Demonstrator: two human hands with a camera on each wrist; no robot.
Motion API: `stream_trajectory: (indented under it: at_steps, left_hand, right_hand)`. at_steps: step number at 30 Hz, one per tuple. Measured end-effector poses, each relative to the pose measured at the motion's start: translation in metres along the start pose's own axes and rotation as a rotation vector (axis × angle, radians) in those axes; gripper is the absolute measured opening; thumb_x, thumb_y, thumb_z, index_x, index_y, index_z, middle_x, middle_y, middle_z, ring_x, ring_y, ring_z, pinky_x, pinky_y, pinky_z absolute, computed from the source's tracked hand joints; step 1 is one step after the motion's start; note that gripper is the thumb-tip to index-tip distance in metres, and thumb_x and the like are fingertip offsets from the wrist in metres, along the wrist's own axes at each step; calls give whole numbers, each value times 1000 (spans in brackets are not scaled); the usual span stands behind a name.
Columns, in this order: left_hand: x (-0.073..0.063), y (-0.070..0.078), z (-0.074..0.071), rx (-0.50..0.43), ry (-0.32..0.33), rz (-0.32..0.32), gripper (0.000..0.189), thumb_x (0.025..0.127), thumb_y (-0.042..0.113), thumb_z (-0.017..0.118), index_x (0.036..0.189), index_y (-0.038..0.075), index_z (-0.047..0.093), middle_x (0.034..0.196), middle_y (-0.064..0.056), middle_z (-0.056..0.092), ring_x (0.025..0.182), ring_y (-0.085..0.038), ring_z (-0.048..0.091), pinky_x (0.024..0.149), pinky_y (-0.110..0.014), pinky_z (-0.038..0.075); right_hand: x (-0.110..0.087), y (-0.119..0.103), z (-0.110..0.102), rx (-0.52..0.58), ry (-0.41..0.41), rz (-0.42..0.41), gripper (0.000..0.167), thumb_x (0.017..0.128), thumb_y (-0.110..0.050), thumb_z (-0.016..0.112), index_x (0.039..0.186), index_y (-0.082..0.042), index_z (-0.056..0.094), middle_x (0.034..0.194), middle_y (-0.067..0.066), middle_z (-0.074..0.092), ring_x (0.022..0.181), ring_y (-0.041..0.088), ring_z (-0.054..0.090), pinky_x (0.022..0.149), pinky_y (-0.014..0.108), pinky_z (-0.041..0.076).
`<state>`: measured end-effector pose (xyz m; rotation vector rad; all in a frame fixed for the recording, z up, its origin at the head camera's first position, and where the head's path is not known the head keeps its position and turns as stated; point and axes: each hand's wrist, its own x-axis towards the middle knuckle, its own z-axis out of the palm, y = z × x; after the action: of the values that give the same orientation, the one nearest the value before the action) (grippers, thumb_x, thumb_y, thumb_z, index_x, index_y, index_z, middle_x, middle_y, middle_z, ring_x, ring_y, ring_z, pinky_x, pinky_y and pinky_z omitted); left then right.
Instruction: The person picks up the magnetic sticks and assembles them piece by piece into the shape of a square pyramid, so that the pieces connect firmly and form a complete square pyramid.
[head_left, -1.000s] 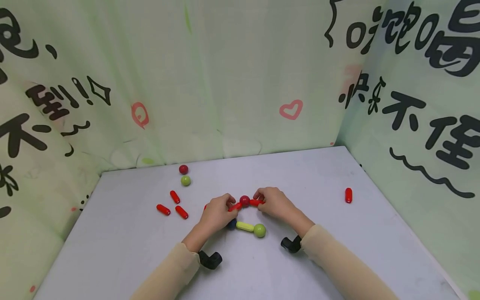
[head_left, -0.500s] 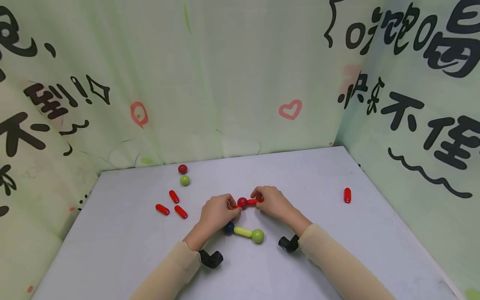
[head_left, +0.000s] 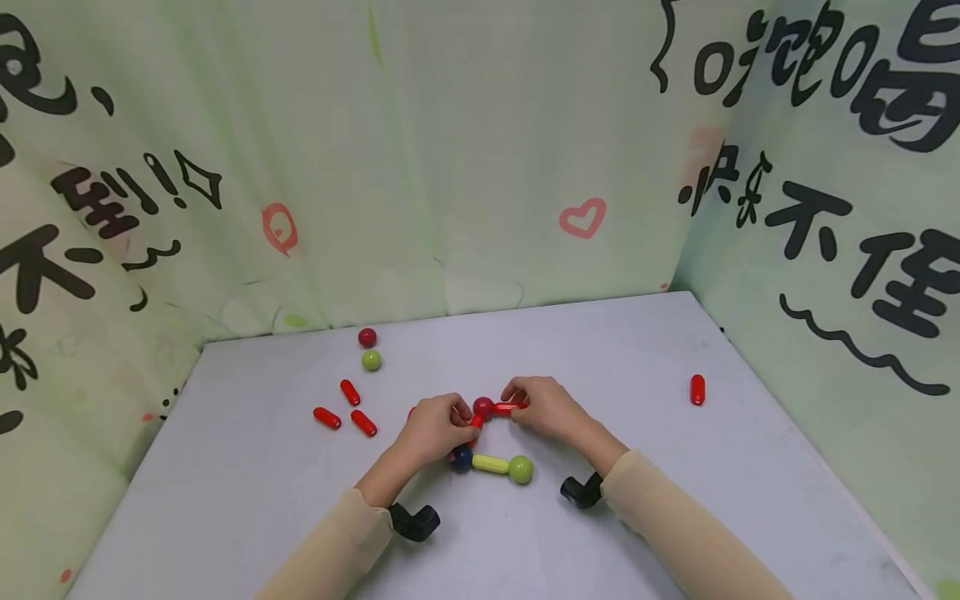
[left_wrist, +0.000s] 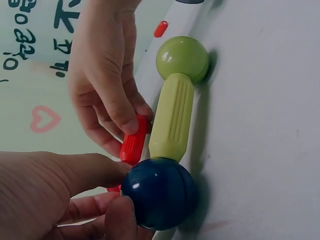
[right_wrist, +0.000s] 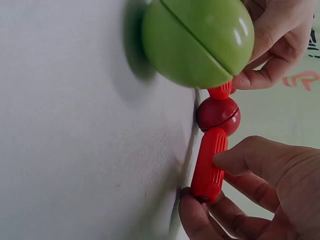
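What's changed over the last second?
The red stick in the left hand swung toward the blue ball, which, with the yellow stick and green ball, slid slightly nearer in the head view. The right hand still holds another red stick; the loose red sticks stayed.

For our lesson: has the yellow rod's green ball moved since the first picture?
Yes: the green ball shifted slightly down the view, away from the red heart.

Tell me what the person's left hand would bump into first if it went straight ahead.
Probably the dark red ball between the left hand and right hand; depth is hard to judge, so it might pass above.
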<state>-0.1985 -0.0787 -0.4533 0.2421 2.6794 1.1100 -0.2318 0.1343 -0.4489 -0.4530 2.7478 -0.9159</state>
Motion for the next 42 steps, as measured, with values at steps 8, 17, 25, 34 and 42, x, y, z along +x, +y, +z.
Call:
stream_trajectory:
  at_steps: [8, 17, 25, 34, 42]
  left_hand:
    - [-2, 2, -1, -24, -2, 25, 19, 90, 15, 80, 96, 5, 66, 78, -2, 66, 50, -12, 58, 48, -23, 51]
    - [-1, 3, 0, -45, -30, -9, 20, 90, 17, 80, 97, 7, 64, 79, -1, 67, 51, -13, 59, 50, -23, 52]
    - [9, 8, -1, 97, 6, -7, 26, 93, 22, 76, 110, 7, 64, 92, -5, 65, 71, -17, 60, 64, -30, 54]
    - [22, 6, 2, 184, -90, 238, 36, 101, 5, 59, 135, 15, 64, 141, -8, 61, 123, -28, 58, 107, -48, 50]
    - [23, -3, -4, 164, -87, 218, 29, 100, 5, 61, 127, 12, 69, 127, -8, 65, 114, -25, 61, 102, -44, 53]
  right_hand:
    - [-3, -3, 5, -29, 19, -2, 18, 89, -4, 71, 105, -11, 73, 95, 2, 70, 80, 15, 58, 71, 30, 49]
    - [-7, -3, 5, -33, 43, -11, 16, 89, -5, 72, 104, -10, 73, 96, 2, 71, 80, 15, 58, 71, 29, 50]
    - [-9, -2, 1, -11, 35, -6, 15, 93, -10, 71, 107, -11, 74, 100, 2, 72, 86, 15, 62, 76, 31, 54]
    - [-16, 10, -13, -24, 57, 48, 18, 95, -14, 65, 111, -13, 73, 102, 1, 72, 91, 16, 63, 81, 35, 54]
    - [-25, 20, -22, -54, 55, 86, 19, 96, -15, 63, 113, -13, 72, 101, 1, 71, 91, 18, 63, 82, 37, 54]
